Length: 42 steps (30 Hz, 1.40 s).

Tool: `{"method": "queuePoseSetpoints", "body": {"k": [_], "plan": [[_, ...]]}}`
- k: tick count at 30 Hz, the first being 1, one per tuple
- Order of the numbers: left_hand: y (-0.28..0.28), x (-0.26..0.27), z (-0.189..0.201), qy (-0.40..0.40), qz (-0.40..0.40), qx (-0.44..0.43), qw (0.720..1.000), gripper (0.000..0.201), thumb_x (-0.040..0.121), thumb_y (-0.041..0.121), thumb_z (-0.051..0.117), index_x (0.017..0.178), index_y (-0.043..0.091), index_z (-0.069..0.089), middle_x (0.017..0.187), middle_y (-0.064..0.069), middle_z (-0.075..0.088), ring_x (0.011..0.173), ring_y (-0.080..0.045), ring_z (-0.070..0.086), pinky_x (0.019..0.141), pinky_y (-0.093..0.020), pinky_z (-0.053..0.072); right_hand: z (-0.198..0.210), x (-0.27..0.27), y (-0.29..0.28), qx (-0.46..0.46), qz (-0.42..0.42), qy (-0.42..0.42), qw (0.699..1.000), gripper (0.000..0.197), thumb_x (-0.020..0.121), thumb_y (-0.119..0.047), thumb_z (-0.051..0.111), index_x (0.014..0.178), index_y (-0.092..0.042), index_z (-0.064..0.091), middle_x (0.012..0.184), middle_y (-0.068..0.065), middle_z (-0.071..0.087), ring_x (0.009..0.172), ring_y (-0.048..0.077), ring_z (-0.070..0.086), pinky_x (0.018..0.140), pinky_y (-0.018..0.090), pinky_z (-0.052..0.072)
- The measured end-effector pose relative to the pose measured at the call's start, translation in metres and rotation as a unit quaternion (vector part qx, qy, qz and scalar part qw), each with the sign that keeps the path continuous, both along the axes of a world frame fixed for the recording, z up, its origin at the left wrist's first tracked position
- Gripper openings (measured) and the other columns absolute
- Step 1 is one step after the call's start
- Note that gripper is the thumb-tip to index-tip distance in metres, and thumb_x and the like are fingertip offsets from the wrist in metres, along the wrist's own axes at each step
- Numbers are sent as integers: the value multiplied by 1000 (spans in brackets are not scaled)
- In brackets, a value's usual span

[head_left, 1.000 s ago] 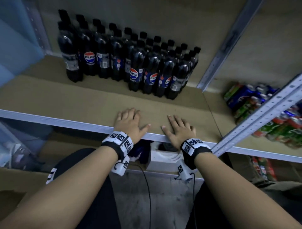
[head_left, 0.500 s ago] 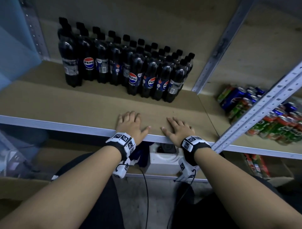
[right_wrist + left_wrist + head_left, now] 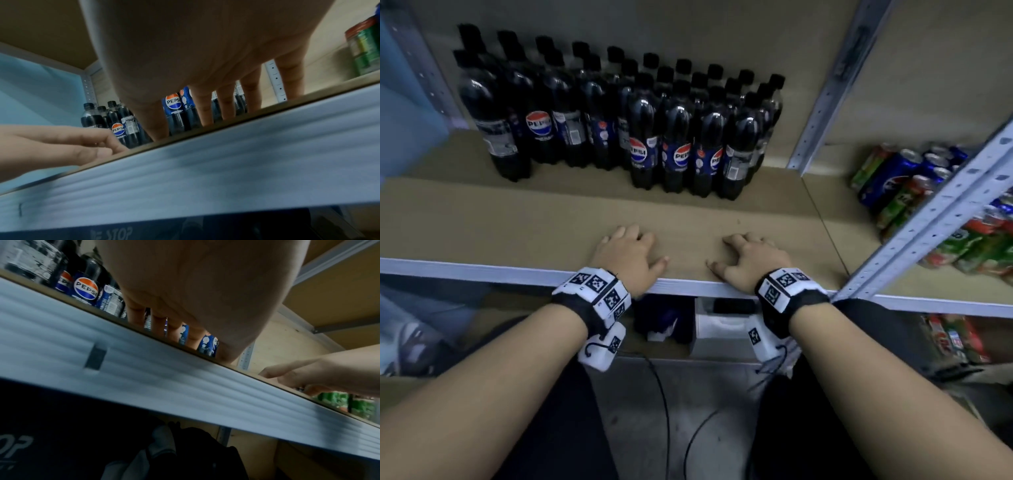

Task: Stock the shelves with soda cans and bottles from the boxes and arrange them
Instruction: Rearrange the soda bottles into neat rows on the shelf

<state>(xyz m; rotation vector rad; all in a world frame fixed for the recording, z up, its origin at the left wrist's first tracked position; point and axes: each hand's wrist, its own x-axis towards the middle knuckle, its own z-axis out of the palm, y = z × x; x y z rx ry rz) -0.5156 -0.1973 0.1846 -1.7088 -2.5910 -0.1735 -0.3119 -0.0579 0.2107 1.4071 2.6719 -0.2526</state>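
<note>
Both hands, left hand (image 3: 628, 255) and right hand (image 3: 751, 260), rest empty with fingers loosely bent on the shelf (image 3: 517, 219) at frame centre; bottles (image 3: 640, 130) stand upper left. Next, likely fetching more stock.

Hands: two, left hand (image 3: 628, 257) and right hand (image 3: 751, 262).
Pepsi bottles (image 3: 674, 144): over twenty beyond the fingertips (image 3: 619, 231); exact number hidden.
Cans (image 3: 893, 178): over ten, right of the fingers.

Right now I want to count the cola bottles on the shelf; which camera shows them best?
The head view: the cola bottles stand in rows at the back of the shelf, caps and labels showing. In the left wrist view the left hand hides most; the right wrist view shows a few past the right hand.
</note>
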Motion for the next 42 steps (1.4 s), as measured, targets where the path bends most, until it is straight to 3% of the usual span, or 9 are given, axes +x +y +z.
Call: {"method": "queuePoseSetpoints", "body": {"k": [6, 11, 18, 21, 24, 29, 35, 39, 42], "plan": [[-7, 5, -1, -46, 29, 5, 999, 60, 92, 67, 38, 132, 26, 54, 127, -5, 50, 123, -28, 44, 101, -40, 40, -2, 7, -10, 0, 21, 3, 1000, 79, 90, -78, 36, 156, -36, 31, 161, -3, 34, 144, 31, 33, 114, 49, 33], [1, 9, 13, -76, 46, -36, 995, 57, 94, 57, 53, 138, 22, 52, 133, -9, 49, 126, -32, 44, 106, -37, 37, 1, 20, -2, -4, 64, -3, 998, 80, 91, -79, 34, 157, -34, 29, 162, -1, 33, 145, 31, 33, 114, 47, 30], [16, 16, 30, -58, 67, -79, 993, 55, 90, 51, 62, 134, 20, 52, 126, -9, 50, 120, -31, 50, 99, -35, 41, 10, 18, 22, -29, 87, 17, 996, 77, 88, -80, 39, 147, -31, 47, 152, 4, 47, 139, 30, 40, 113, 47, 38], [27, 14, 53, -95, 53, -123, 986, 42, 86, 48, 67, 118, 21, 62, 117, -3, 61, 104, -23, 59, 86, -30, 47, 18, 22, 31, -96, 59, 75, 991, 71, 88, -76, 47, 143, -31, 52, 145, 2, 56, 131, 26, 51, 108, 40, 43], [37, 18, 86, -191, 32, -54, 980, 27, 86, 44, 71, 105, 25, 66, 102, 6, 67, 88, -11, 61, 74, -25, 46, 42, 27, 39, -177, 15, 181, 967, 57, 93, -63, 57, 138, -29, 55, 128, 0, 63, 116, 22, 59, 96, 31, 44], [64, 25, 142, -254, -19, 137, 957, 29, 84, 46, 75, 108, 33, 65, 99, 14, 65, 89, -6, 63, 77, -24, 49, 96, 24, 68, -143, -5, 366, 920, 41, 92, -51, 68, 127, -31, 60, 99, -14, 64, 94, 4, 61, 76, 21, 45], [131, 18, 177, -180, -82, 282, 939, 46, 84, 40, 75, 126, 28, 61, 116, 8, 59, 107, -11, 57, 91, -30, 49, 122, -7, 126, -62, -64, 539, 838, 38, 87, -44, 72, 122, -36, 59, 92, -14, 64, 90, 9, 65, 87, 38, 56], [178, 15, 193, -85, -119, 272, 951, 54, 81, 51, 70, 130, 29, 60, 117, 4, 62, 113, -18, 57, 96, -39, 51, 116, -22, 160, -8, -77, 557, 827, 37, 85, -43, 70, 116, -29, 57, 97, -13, 62, 88, 11, 64, 84, 42, 58], [210, 7, 204, -34, -169, 215, 961, 57, 78, 55, 64, 128, 28, 62, 119, 3, 61, 110, -20, 59, 91, -41, 52, 100, -31, 171, -26, -65, 553, 830, 41, 83, -40, 76, 119, -28, 60, 98, -13, 65, 85, 3, 64, 80, 33, 58]]}}
